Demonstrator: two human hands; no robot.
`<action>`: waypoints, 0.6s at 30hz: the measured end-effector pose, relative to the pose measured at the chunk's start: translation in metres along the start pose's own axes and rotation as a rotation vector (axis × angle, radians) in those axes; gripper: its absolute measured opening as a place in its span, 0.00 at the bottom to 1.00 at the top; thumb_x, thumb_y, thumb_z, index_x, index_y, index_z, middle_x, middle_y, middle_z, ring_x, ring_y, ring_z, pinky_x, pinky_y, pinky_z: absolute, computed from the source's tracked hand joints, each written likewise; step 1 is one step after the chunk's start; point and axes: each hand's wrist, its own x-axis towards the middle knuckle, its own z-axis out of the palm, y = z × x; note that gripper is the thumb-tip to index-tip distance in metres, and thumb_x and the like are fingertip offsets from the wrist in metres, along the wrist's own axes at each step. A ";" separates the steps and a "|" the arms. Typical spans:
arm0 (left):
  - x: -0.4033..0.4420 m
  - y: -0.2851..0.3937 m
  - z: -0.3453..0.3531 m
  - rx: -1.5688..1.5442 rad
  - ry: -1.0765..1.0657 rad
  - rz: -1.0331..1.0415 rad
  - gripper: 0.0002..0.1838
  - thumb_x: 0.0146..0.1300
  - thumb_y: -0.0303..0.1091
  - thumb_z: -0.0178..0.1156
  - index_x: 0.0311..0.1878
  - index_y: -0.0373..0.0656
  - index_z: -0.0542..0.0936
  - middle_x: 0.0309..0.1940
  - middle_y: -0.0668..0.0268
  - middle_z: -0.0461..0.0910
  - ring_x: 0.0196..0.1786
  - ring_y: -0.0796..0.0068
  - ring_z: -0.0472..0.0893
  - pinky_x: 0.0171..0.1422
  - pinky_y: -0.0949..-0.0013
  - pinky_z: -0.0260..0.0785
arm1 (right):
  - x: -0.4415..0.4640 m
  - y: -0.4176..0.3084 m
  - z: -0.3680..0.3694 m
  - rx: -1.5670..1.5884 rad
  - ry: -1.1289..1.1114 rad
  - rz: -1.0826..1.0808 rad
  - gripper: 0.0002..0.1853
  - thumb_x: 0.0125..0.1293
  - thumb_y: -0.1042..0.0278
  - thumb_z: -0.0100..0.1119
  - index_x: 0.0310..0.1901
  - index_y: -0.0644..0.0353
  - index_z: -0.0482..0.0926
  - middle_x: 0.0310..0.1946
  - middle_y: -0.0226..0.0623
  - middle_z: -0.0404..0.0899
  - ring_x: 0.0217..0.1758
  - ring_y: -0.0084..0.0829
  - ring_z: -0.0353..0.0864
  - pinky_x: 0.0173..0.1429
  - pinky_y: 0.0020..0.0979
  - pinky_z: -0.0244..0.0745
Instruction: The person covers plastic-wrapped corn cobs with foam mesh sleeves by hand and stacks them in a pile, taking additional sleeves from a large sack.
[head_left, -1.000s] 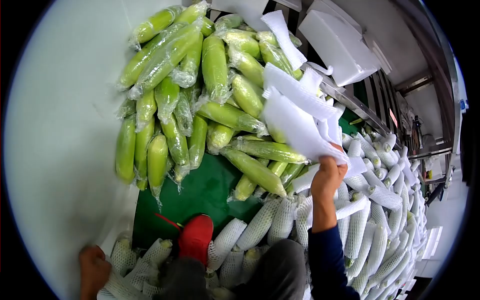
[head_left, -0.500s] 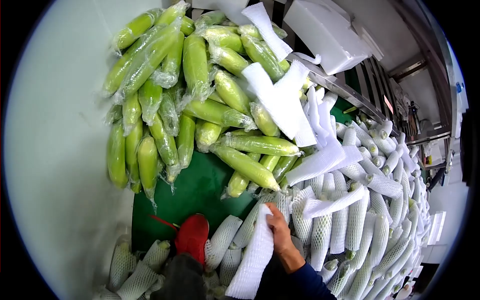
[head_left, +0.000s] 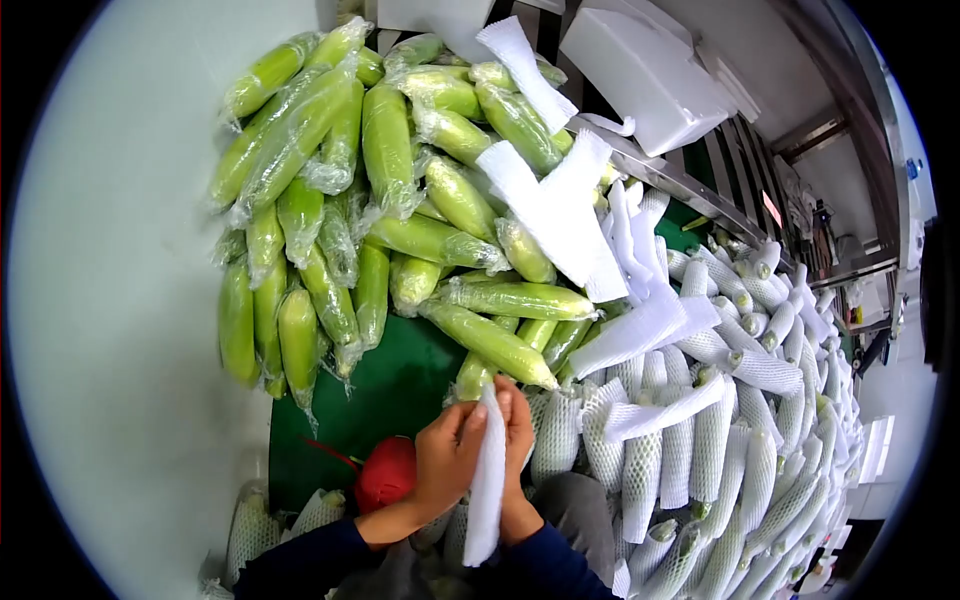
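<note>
Both my hands are at the upper end of a white foam net sleeve (head_left: 486, 490), which hangs flat and narrow between them. My left hand (head_left: 450, 462) pinches it from the left, thumb upward. On its other side, my right hand (head_left: 515, 440) is closed with the fingertips at the sleeve's top edge. Just beyond my fingers lies a pile of long green vegetables (head_left: 490, 340) in clear film, perhaps corn in the husk. Several flat foam sleeves (head_left: 550, 215) rest across the pile's right side.
Many vegetables in foam net sleeves (head_left: 710, 440) are heaped on the right, a few more (head_left: 250, 535) at lower left. A pale wall (head_left: 130, 250) bounds the left side. A white foam box (head_left: 650, 75) stands at the back. My red shoe (head_left: 385, 475) is on the green floor (head_left: 400, 370).
My left hand has come into view and taken hold of the foam sleeve. My right hand has moved slightly left and up with it, and the sleeve now hangs more upright.
</note>
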 end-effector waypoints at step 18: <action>0.017 -0.016 0.018 -0.249 -0.029 -0.053 0.13 0.63 0.37 0.70 0.38 0.39 0.78 0.31 0.71 0.78 0.35 0.84 0.73 0.39 0.75 0.67 | 0.019 -0.022 -0.054 0.701 -0.042 0.624 0.32 0.75 0.37 0.45 0.48 0.65 0.80 0.40 0.40 0.85 0.38 0.31 0.84 0.44 0.31 0.81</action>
